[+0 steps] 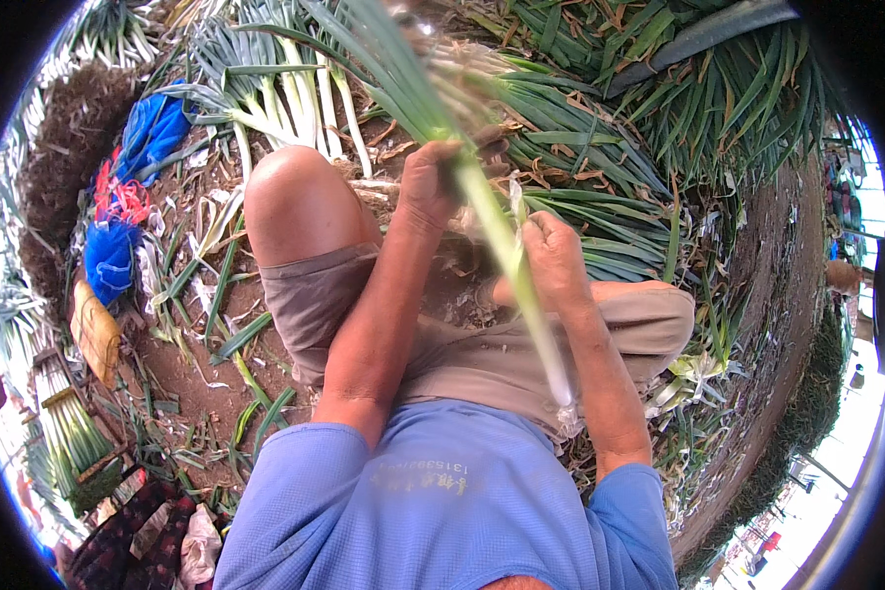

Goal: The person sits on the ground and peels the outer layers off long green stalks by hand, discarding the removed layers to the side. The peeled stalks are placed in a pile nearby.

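Observation:
A long green onion (490, 210) slants across the front of my body, leaves up and away, its white root end by my right forearm. My left hand (431, 181) is wrapped around it where the leaves begin to fan out. Beside the pale shaft, my right hand (557, 258) is closed on a thin strip of outer skin (517, 199) at the stalk's side. The shaft is slightly blurred. Beyond my hands lies a pile of untrimmed green onions (590, 158) with dry brown leaf tips.
Several cleaned green onions (295, 99) lie beyond my left knee. Blue netting (110, 254) with red plastic twine (122, 195) is at the left, near a yellow object (94, 332). A bundle of green onions (74, 435) sits lower left. Leaf scraps (243, 339) litter the soil.

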`<state>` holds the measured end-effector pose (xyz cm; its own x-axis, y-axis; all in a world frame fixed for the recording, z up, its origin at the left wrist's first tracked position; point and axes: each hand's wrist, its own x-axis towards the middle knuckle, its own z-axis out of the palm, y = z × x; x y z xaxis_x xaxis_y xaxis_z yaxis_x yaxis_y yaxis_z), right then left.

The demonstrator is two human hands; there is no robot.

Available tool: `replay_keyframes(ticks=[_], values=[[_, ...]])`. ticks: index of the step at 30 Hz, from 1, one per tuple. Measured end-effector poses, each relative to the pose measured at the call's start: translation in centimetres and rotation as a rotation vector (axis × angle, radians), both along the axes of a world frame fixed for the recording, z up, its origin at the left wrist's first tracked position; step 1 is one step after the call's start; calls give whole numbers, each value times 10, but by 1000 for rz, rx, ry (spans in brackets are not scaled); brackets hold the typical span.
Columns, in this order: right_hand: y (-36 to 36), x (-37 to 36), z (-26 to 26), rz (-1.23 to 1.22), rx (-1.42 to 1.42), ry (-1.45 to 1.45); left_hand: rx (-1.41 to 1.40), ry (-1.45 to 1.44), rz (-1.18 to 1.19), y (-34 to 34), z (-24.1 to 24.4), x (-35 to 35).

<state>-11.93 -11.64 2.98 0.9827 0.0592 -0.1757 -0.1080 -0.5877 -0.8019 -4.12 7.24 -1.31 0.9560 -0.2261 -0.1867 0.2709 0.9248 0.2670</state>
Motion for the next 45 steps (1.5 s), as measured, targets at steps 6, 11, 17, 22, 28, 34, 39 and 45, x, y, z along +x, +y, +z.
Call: replay_keyframes(ticks=[6, 11, 17, 22, 28, 34, 39, 45], values=[[7, -6, 9, -320, 557, 308, -94, -50, -50, -4, -1, 1], [8, -6, 15, -640, 1114, 393, -141, -60, -30, 1, -15, 3], [-72, -31, 21, -564, 1612, 471, -475, -82, -43, 8, -27, 10], [-214, -59, 43, -684, 1400, 214, -557, -75, -59, 10, -26, 11], [-329, -67, 102, -553, 1349, -4, -632, -180, 27, 4, -23, 6], [-526, -100, 88, -1085, 1273, -339, -769, -296, -37, 1, -29, 5], [-472, -71, 90, -866, 857, -257, -672, -372, -77, 4, -9, 1], [-193, 51, 61, -230, 898, 298, -467, -261, -246, -44, 26, -22]])
